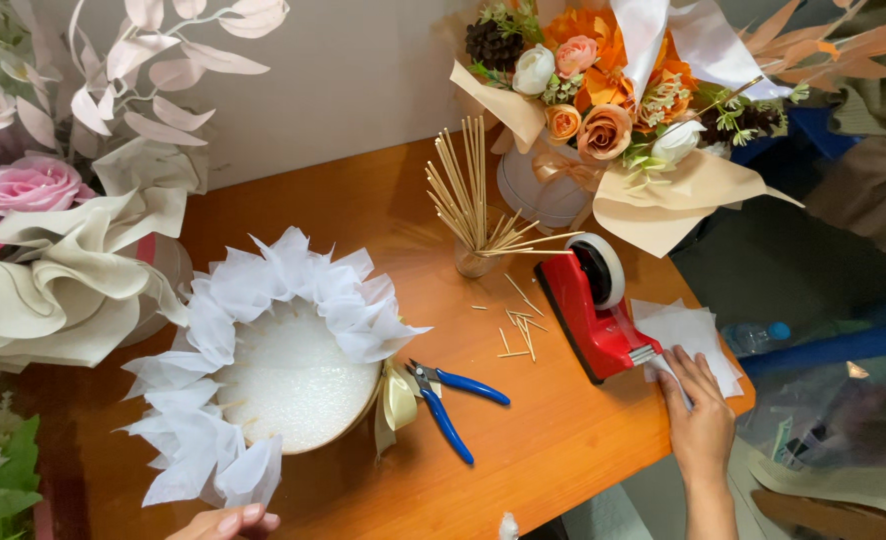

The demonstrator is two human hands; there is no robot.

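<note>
Right hand (701, 420) flat on white paper stack (698, 335) at right tabletop (553, 440) edge, fingers (685, 372) extended, gripping nothing. Stack just beside red tape dispenser (593, 310). Left hand (228, 522) at bottom edge, mostly cut off; finger state cannot tell. Nearest: foam round (293, 385) with white paper ruffle (263, 290). Blue pliers (453, 395) between.

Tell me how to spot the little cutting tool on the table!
Start at the orange wooden table and find the round white foam dome ringed with white paper ruffles. Just right of it, by a cream ribbon, lie the small pliers. They alone have bright blue handles, spread in a V.
</note>
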